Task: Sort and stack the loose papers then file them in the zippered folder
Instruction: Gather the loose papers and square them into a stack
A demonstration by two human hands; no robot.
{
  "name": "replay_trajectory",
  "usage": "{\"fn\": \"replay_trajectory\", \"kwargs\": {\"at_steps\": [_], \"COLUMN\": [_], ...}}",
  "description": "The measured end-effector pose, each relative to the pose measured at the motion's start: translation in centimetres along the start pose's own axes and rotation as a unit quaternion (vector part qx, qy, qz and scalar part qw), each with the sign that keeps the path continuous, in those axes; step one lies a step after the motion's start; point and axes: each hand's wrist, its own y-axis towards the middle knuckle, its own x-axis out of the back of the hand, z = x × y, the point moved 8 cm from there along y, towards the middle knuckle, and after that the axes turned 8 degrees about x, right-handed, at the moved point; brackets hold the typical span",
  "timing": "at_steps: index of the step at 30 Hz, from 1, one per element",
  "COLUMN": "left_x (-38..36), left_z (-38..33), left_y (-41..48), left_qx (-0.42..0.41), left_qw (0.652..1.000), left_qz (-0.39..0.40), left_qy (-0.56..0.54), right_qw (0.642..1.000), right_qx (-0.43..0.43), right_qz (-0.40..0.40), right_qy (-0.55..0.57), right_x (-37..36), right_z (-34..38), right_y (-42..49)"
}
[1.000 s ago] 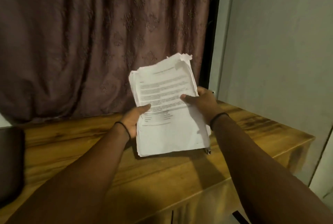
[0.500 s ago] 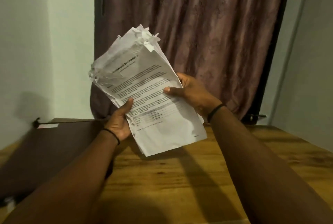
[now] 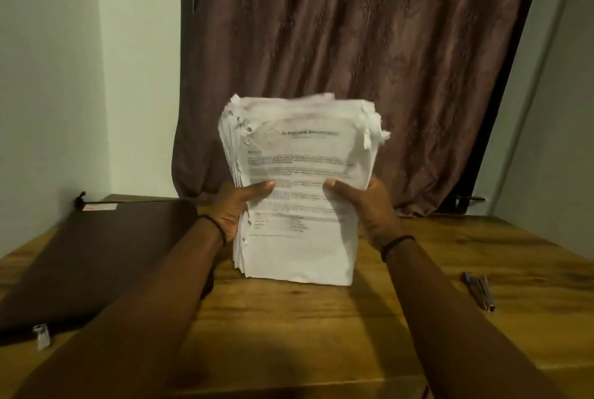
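A thick stack of white printed papers (image 3: pixel 299 173) stands upright, its bottom edge on or just above the wooden table (image 3: pixel 321 328). Its top corners are torn and ragged. My left hand (image 3: pixel 239 209) grips the stack's left edge with the thumb across the front page. My right hand (image 3: pixel 363 205) grips the right edge the same way. The dark brown zippered folder (image 3: pixel 96 250) lies flat on the table to the left, under my left forearm, with a zipper pull at its far corner.
A stapler (image 3: pixel 480 291) lies on the table at the right. A small silver object (image 3: pixel 41 336) sits by the folder's near edge. A brown curtain (image 3: pixel 353 61) hangs behind the table, with pale walls on both sides.
The stack has swung from a leftward tilt to upright and squared, and come down to the table. Both hands have moved to grip its side edges. The camera has panned left, then centred.
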Motion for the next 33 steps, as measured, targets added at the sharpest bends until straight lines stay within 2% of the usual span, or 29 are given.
{"fn": "replay_trajectory", "kwargs": {"at_steps": [3, 8, 13, 16, 24, 28, 33], "left_x": [-0.5, -3.4, -3.5, -3.1, -3.4, -2.3, -1.6], "left_z": [0.1, -3.5, -6.9, -6.1, -4.0, -1.1, 2.4], "left_y": [-0.1, 0.1, 0.1, 0.1, 0.6, 0.7, -0.1], "left_qx": [-0.007, -0.048, -0.103, -0.084, -0.02, -0.009, -0.005], "left_qw": [1.0, 0.999, 0.993, 0.994, 0.999, 0.999, 0.996], "left_qz": [-0.016, -0.015, -0.027, -0.022, -0.021, -0.012, -0.027], "left_qy": [0.012, 0.017, 0.041, 0.072, 0.024, 0.049, 0.084], "right_qw": [0.999, 0.995, 0.994, 0.995, 0.997, 0.999, 0.99], "right_qx": [0.003, 0.051, 0.077, 0.06, 0.023, -0.017, -0.072], "right_qz": [-0.032, -0.082, -0.07, -0.072, -0.069, -0.024, -0.01], "right_qy": [0.02, 0.013, 0.021, 0.026, 0.033, 0.043, 0.119], "right_x": [1.0, 0.8, 1.1, 1.5, 1.4, 1.7, 1.4], "right_z": [-1.1, 2.3, 4.5, 2.9, 1.1, -3.4, -8.7], "right_y": [-0.7, 1.4, 2.7, 1.9, 1.5, -0.8, -3.5]}}
